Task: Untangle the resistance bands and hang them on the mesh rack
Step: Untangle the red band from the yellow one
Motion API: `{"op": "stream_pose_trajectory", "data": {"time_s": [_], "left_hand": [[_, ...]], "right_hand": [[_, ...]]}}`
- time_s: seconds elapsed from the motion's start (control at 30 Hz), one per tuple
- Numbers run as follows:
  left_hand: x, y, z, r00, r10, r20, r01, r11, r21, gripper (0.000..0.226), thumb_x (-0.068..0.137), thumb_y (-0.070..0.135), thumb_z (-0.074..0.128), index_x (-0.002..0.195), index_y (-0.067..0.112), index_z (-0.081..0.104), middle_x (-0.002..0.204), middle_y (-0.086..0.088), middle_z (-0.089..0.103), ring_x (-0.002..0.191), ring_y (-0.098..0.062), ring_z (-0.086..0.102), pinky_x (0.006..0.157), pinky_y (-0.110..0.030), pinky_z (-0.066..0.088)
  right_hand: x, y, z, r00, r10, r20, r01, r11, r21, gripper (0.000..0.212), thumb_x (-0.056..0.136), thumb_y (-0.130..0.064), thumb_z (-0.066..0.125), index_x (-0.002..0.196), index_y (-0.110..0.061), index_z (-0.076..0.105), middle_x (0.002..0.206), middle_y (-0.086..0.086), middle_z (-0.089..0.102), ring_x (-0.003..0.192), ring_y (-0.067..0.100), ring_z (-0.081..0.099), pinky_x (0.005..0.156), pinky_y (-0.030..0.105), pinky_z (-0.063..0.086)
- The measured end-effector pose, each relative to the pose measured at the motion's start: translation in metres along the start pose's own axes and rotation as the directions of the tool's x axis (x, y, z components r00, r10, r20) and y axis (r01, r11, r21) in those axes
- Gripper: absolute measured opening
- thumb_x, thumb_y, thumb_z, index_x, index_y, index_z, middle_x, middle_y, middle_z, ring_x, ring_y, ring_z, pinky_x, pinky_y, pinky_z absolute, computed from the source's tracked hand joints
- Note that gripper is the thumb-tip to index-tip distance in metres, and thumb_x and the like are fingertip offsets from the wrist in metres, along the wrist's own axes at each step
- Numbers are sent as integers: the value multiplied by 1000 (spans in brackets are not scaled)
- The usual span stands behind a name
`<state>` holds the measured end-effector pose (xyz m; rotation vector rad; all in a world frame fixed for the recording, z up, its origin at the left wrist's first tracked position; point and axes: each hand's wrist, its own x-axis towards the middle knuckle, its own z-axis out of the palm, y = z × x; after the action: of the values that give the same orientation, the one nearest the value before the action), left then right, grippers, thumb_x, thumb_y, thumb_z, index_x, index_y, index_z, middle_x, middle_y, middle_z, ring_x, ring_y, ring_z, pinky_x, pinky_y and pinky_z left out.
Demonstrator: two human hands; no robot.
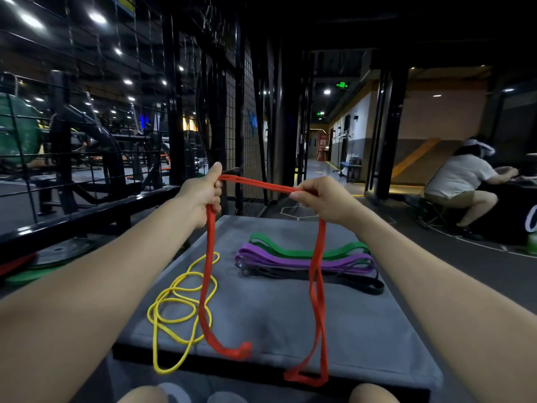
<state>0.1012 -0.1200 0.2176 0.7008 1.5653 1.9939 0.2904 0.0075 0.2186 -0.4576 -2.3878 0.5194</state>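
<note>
Fingers of both hands (left (pixel 203 196), right (pixel 322 199)) pinch the red band (pixel 318 257), loops overhanging the platform's near edge (pixel 261 370).

Mesh rack (pixel 247 117) ahead, approach seemingly open — yellow band (pixel 180 309) clutters mat (pixel 276 315).

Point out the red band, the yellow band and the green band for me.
red band (pixel 255 186), head view, on the taut stretch between the hands.
yellow band (pixel 171 312), head view, on a coiled loop on the mat.
green band (pixel 343 251), head view, on its upper strand.
</note>
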Motion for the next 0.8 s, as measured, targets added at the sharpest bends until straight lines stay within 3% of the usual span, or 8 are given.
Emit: {"op": "stream_pose_trajectory", "data": {"time_s": [0.13,0.23,0.33,0.43,0.5,0.57,0.63,0.8], "left_hand": [[2,-11,-1,999,24,26,-26,995,101,42,89,50,52,61,19,43,43,9,35,29,-3,26,34,-16,27],[-3,-18,-6,978,-59,200,-2,956,292,49,90,56,41,66,14,47,42,7,40,34,-5,35,40,-15,36],[-10,-21,-7,918,-207,337,-11,838,546,61,89,63,26,82,11,56,62,0,61,62,-14,59,70,-28,49],[-15,-20,10,883,-199,426,-63,848,527,62,87,66,25,98,15,58,102,-5,67,69,-8,63,81,-32,43],[-18,-20,28,863,-128,489,-87,915,393,59,81,68,35,97,18,61,102,-3,69,83,-11,64,87,-33,42],[-23,-22,43,834,-63,549,-103,958,267,49,76,62,45,86,17,62,79,1,68,81,-14,62,82,-31,43],[-25,-24,50,824,-5,567,-126,973,193,35,88,47,47,74,16,54,56,7,51,58,-9,50,68,-25,42],[-14,-11,40,908,112,405,-144,988,48,34,95,33,47,64,21,38,44,12,28,36,-1,22,40,-14,21]], "right_hand": [[1,2,2,997,-59,-53,48,980,-193,35,97,-22,45,62,-17,46,57,-2,43,49,10,37,47,21,30],[0,0,-2,985,-101,-138,67,971,-231,32,98,-20,43,67,-14,46,57,-4,42,48,9,37,45,21,29],[1,-2,-8,974,-143,-176,97,964,-247,28,98,-21,43,73,-10,50,59,-4,43,51,8,39,48,18,31],[5,-9,-5,968,-191,-163,151,961,-232,31,98,-22,43,75,-5,55,64,3,50,56,14,45,53,25,35],[8,-15,0,963,-224,-150,185,953,-238,32,98,-21,44,79,1,59,70,11,55,61,19,47,57,30,37],[9,-18,4,957,-243,-156,203,951,-234,32,98,-19,44,81,4,60,71,13,55,62,20,47,59,32,37],[8,-15,2,959,-232,-162,192,955,-227,32,97,-20,45,82,3,61,69,10,54,61,18,46,59,31,37],[-6,-2,10,992,-125,-3,125,989,-81,27,94,-28,51,82,-8,63,65,5,57,54,10,47,52,17,38]]}}
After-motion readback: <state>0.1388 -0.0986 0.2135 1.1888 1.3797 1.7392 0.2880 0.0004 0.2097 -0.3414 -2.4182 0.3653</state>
